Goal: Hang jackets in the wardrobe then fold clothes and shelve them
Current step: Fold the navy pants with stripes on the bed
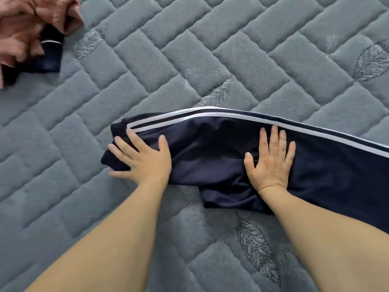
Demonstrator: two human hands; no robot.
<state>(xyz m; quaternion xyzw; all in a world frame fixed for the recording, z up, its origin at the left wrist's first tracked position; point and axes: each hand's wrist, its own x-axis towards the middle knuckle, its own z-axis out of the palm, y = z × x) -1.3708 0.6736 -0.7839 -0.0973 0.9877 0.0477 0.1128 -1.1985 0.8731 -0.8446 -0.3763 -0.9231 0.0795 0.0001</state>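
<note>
Navy track pants (210, 148) with two white side stripes lie flat across the grey quilted bed cover (147, 60), the waistband at the left and the legs running off the right edge. My left hand (143, 159) presses flat on the waistband end, fingers spread. My right hand (271, 159) lies flat on the fabric further right, just below the stripes, fingers straight.
At the top left lies a pinkish-brown garment (31, 20) heaped over another dark navy piece (48, 57) with a white stripe. The quilted cover with leaf embroidery spreads in every direction around the pants.
</note>
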